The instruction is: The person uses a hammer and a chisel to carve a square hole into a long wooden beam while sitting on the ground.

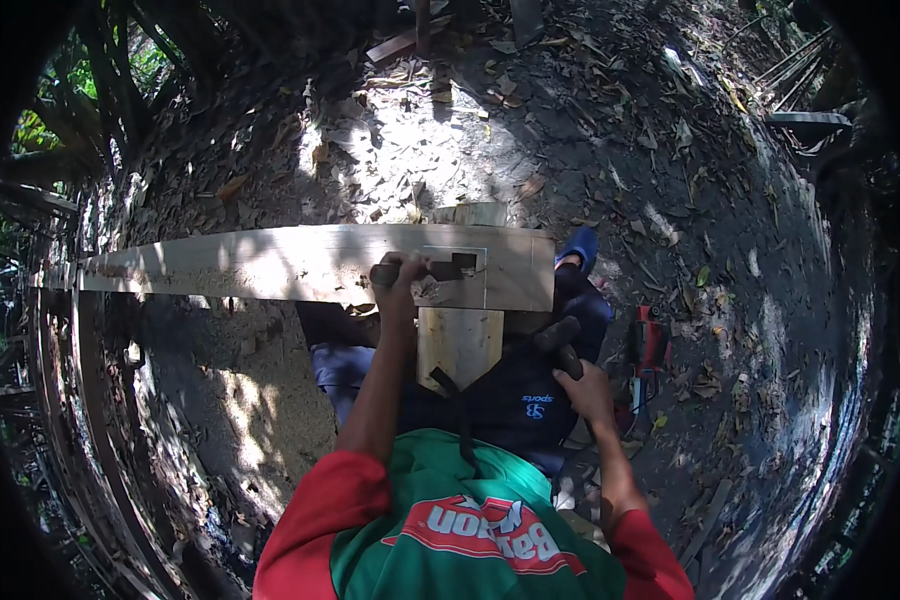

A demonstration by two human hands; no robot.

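A long, thick wooden plank [300,255] lies crosswise in front of me, over my legs. Pencil lines mark a rectangle near its right end, where a dark square recess [464,261] is cut into the wood. My left hand [407,272] is closed around a chisel [444,271], its blade lying low over the plank and pointing right toward the recess. Lower right, beside my thigh, my right hand [587,388] grips the handle of a dark-headed mallet [558,335], held apart from the chisel. Wood chips lie by the blade.
A pale board [460,340] juts from under the plank toward me, between my legs. On the ground to the right lies a red and black power tool [651,345]. My foot in a blue shoe [579,245] shows past the plank's right end. Dry leaves litter the soil.
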